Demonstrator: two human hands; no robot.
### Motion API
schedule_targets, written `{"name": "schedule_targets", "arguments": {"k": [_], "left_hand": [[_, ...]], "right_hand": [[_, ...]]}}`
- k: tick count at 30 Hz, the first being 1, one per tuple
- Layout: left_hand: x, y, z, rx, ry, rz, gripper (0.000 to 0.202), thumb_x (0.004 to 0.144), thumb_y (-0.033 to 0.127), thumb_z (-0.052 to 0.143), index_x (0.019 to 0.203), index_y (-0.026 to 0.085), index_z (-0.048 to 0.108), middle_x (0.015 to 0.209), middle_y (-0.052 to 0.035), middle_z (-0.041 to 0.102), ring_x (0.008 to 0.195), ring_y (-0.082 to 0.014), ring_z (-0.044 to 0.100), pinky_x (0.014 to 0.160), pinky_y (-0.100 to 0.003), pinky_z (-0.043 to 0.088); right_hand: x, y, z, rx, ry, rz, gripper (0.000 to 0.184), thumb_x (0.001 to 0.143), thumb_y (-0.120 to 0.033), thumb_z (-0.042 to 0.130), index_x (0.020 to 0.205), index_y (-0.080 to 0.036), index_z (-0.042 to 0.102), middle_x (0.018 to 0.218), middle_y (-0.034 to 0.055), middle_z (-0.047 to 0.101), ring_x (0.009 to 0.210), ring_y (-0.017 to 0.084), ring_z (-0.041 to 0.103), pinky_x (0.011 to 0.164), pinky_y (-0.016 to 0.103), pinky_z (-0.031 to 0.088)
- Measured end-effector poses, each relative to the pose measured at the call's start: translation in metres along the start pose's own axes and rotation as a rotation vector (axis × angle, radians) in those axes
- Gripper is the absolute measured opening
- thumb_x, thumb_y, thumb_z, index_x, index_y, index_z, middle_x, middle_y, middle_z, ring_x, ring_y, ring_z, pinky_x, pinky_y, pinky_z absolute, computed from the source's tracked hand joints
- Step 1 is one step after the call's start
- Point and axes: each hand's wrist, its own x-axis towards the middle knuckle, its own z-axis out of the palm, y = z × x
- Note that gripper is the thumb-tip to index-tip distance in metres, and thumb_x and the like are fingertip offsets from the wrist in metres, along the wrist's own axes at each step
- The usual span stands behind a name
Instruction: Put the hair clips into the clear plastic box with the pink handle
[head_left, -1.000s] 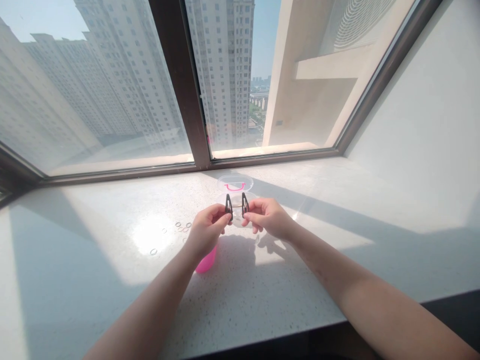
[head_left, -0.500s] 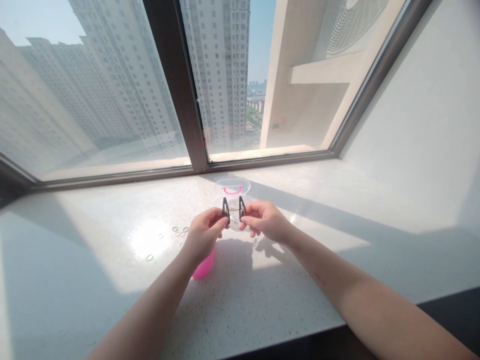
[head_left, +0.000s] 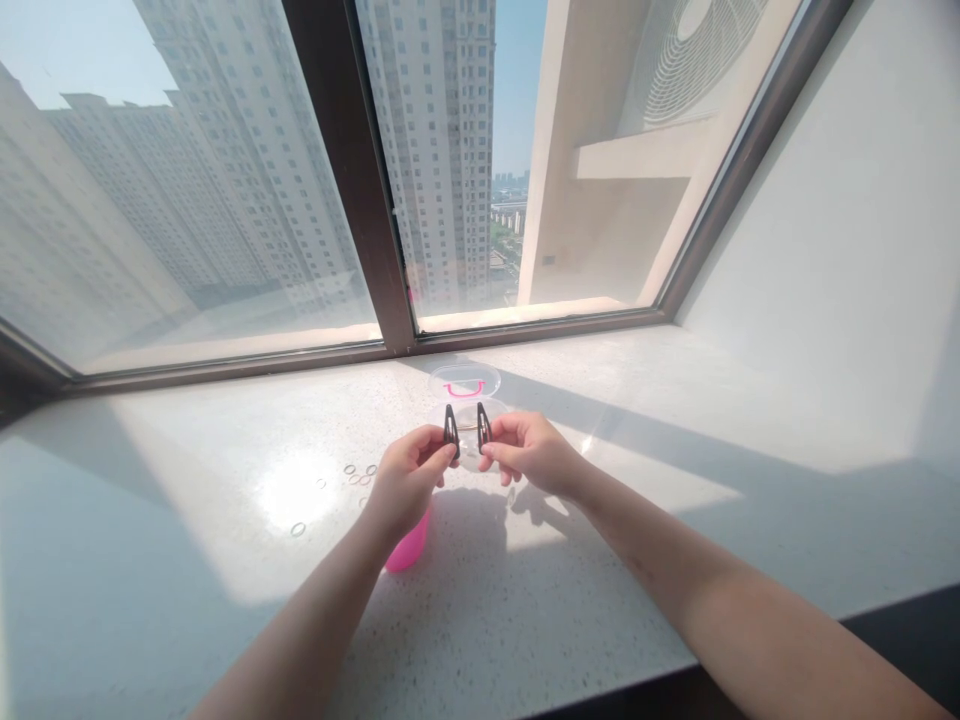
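Between thumb and fingers, my left hand (head_left: 411, 470) pinches a black snap hair clip (head_left: 450, 428), held upright. My right hand (head_left: 534, 452) grips a second black hair clip (head_left: 482, 424) the same way, a small gap away from the first. Behind the clips stands a clear plastic box (head_left: 471, 464), its see-through lid (head_left: 489, 376) with a pink handle (head_left: 465, 391) tipped back toward the window. Partly covered by my left wrist is a pink container (head_left: 409, 548). What lies inside the clear box is hard to make out.
Several thin hair ties (head_left: 360, 480) lie scattered on the speckled white sill (head_left: 585, 610) left of my left hand, with one hair tie (head_left: 298, 530) apart from them. A dark-framed window (head_left: 397, 345) borders the back, a white wall (head_left: 840, 260) the right.
The whole scene sits slightly lower in view as the camera tilts up a little. Both hands keep their pinch on the clips, nearly unmoved.
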Motion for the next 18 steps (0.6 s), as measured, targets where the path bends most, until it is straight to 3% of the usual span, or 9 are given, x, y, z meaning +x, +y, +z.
{"name": "schedule_targets", "arguments": {"k": [12, 18], "left_hand": [[-0.002, 0.008, 0.000, -0.002, -0.017, -0.017, 0.012, 0.078, 0.024, 0.056, 0.083, 0.016, 0.063, 0.068, -0.0012, 0.064, 0.052, -0.0091, 0.049, 0.051, -0.021, 0.040], [-0.003, 0.003, 0.002, 0.003, -0.020, -0.006, 0.013, 0.078, 0.025, 0.055, 0.083, 0.016, 0.063, 0.067, -0.0012, 0.064, 0.052, -0.0095, 0.049, 0.051, -0.022, 0.040]], "right_hand": [[0.001, 0.002, 0.000, 0.008, -0.006, -0.001, 0.012, 0.076, -0.017, 0.058, 0.084, -0.012, 0.063, 0.070, 0.0056, 0.070, 0.043, 0.007, 0.053, 0.041, 0.019, 0.039], [0.001, 0.003, 0.000, 0.004, -0.013, -0.014, 0.014, 0.077, -0.019, 0.058, 0.087, -0.012, 0.063, 0.070, 0.0054, 0.069, 0.043, 0.007, 0.054, 0.041, 0.018, 0.040]]}}
